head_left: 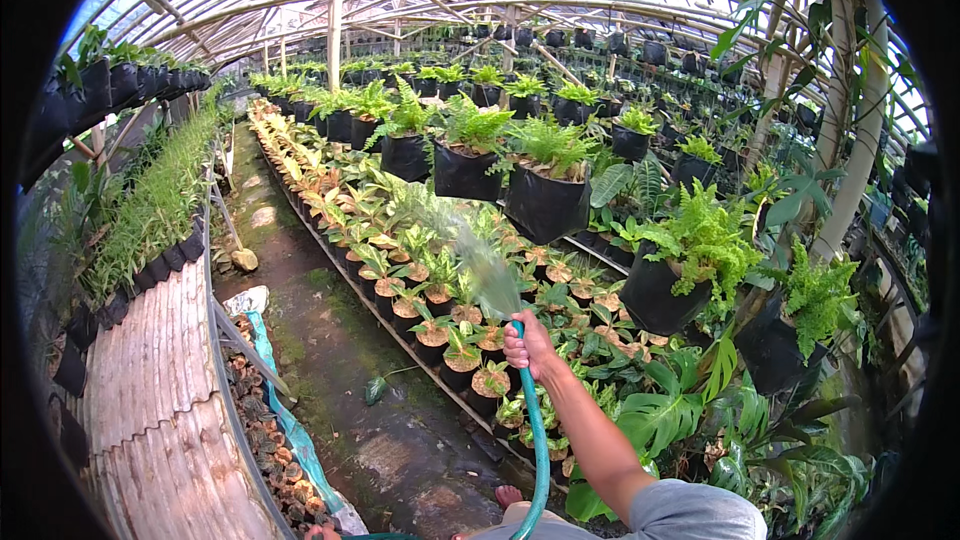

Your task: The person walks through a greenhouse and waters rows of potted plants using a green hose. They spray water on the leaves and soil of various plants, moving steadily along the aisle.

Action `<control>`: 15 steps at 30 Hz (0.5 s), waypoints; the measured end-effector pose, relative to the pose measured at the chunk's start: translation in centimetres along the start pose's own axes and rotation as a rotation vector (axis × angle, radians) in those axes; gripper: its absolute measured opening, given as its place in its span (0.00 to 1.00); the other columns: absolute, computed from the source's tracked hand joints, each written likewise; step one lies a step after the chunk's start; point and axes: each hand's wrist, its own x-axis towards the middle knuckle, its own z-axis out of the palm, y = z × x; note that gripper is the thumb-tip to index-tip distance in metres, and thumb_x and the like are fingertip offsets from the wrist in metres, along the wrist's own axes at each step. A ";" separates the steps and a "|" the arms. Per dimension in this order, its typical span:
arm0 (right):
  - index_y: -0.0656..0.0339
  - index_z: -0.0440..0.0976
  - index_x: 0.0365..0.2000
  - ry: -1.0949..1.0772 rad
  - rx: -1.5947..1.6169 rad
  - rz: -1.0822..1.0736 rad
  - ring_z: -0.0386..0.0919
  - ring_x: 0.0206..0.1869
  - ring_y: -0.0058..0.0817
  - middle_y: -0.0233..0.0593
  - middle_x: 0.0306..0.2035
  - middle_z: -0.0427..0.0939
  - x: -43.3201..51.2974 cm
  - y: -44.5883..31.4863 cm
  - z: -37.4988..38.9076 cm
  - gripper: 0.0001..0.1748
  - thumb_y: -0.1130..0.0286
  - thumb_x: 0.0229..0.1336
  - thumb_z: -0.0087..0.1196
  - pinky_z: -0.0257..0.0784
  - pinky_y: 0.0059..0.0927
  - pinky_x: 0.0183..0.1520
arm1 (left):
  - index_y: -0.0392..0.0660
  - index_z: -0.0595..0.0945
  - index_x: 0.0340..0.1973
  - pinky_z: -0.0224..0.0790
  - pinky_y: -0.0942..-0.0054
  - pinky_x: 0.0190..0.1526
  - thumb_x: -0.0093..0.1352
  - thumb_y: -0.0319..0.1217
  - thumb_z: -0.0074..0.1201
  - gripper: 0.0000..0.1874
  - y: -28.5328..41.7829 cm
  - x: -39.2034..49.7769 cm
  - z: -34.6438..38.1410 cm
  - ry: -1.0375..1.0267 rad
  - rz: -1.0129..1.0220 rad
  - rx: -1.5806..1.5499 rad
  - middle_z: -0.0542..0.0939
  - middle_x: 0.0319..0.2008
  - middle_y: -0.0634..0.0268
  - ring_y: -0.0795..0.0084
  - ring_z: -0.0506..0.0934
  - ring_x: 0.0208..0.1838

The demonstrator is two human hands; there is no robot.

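Note:
My right hand [528, 345] grips a green garden hose [538, 435] near its end, and water [487, 274] fans out from there, up and away over the plants. Below and around the spray stand rows of potted leafy plants [439, 285] in black grow bags. Hanging ferns [553, 146] in black bags are above and to the right of the spray. At the bottom edge, only a small part of my left hand [322, 532] shows, close to a low stretch of hose; what it holds cannot be made out.
A mossy path [337, 360] runs ahead between the beds. Left of it lie a corrugated sheet [150, 390], a turquoise plastic strip [289, 420] and a slanting metal strut [247, 349]. A stone [244, 260] sits by the path. Large-leaved plants [660, 409] crowd the lower right, near wooden posts [855, 127].

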 end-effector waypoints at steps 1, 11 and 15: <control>0.52 0.54 0.14 0.008 0.014 -0.007 0.47 0.06 0.12 0.21 0.08 0.50 0.1 -0.1 0.2 0.20 0.55 0.58 0.38 0.45 0.18 0.05 | 0.44 0.53 0.09 0.44 0.67 0.18 0.46 0.18 0.50 0.19 -0.6 0.1 -0.2 -0.001 -0.004 -0.007 0.51 0.09 0.66 0.70 0.53 0.12; 0.53 0.55 0.16 -0.017 -0.070 0.068 0.47 0.06 0.13 0.22 0.08 0.50 0.9 1.5 0.3 0.19 0.55 0.59 0.35 0.44 0.19 0.05 | 0.48 0.52 0.10 0.48 0.74 0.13 0.54 0.15 0.50 0.24 -4.7 -0.7 -2.1 -0.099 0.039 -0.088 0.58 0.08 0.68 0.74 0.62 0.10; 0.52 0.54 0.16 -0.022 -0.081 0.156 0.46 0.06 0.14 0.22 0.08 0.50 1.0 3.1 0.0 0.19 0.55 0.59 0.35 0.43 0.19 0.05 | 0.43 0.57 0.10 0.50 0.73 0.13 0.56 0.16 0.45 0.18 -4.0 -1.2 -2.9 -0.131 -0.057 -0.137 0.64 0.09 0.63 0.72 0.64 0.11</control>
